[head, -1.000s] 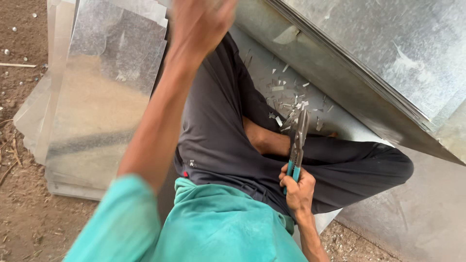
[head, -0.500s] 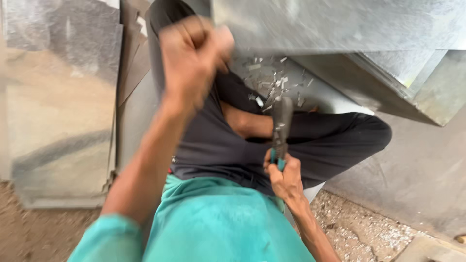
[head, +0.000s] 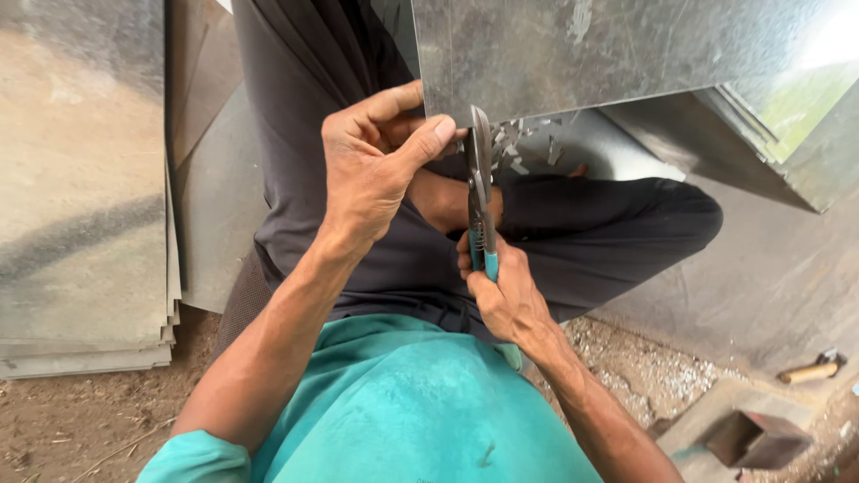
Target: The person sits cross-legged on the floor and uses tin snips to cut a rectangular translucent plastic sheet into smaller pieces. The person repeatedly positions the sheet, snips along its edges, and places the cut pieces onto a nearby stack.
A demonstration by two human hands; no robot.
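The person is cutting into the edge of the metal sheet (head: 582,54) in the upper middle of the frame. The left hand (head: 371,165) pinches its lower corner, fingers tight on it. The right hand (head: 506,295), arm bent upward, grips the snips (head: 480,192), blades at the edge. Next needs a steady squeeze.

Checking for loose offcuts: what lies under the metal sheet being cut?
Under the metal sheet, small metal offcuts lie scattered on another sheet beside the dark trouser leg. The sheet hides whatever lies farther back beneath it.
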